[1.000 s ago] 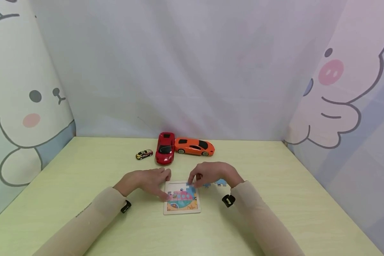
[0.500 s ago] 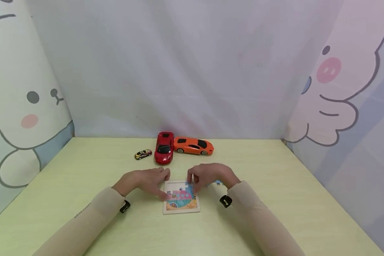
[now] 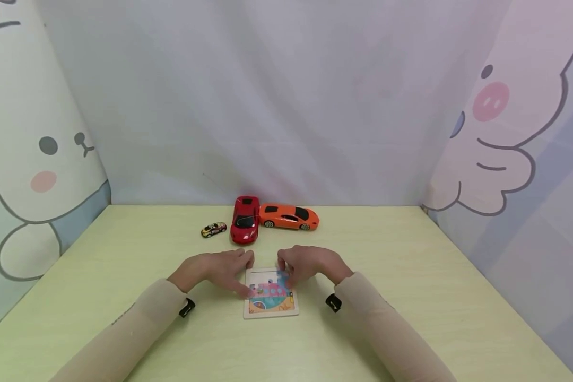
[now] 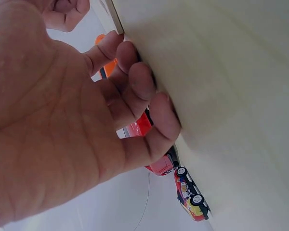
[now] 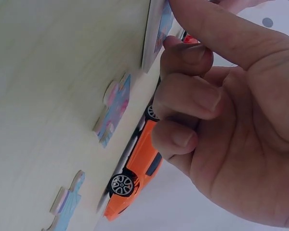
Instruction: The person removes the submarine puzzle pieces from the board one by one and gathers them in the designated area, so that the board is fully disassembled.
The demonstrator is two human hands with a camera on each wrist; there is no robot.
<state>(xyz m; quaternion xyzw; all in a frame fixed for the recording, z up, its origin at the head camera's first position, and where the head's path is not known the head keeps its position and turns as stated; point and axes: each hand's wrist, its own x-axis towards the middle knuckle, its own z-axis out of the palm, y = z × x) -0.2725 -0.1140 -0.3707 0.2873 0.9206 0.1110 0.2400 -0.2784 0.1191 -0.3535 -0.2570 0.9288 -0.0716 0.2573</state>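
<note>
Puzzle board [image 3: 271, 315] lies flat on the table [image 3: 387, 249], between the two hands I watch from far away. Its picture is pink, blue and sandy, with a pale gap at the top left. The left hand [image 3: 223, 268] has its thumb over the left edge, and its other fingers are loosely bent with their tips on the table, holding nothing I can see. The right hand [image 3: 307, 262] has bent fingers at the top right; I can't tell if they pinch anything. Near it I see two loose pieces [image 5: 114, 108]. Farther back sit a red car [image 3: 245, 220], an orange car [image 3: 288, 217] and a little yellow car [image 3: 214, 229].
</note>
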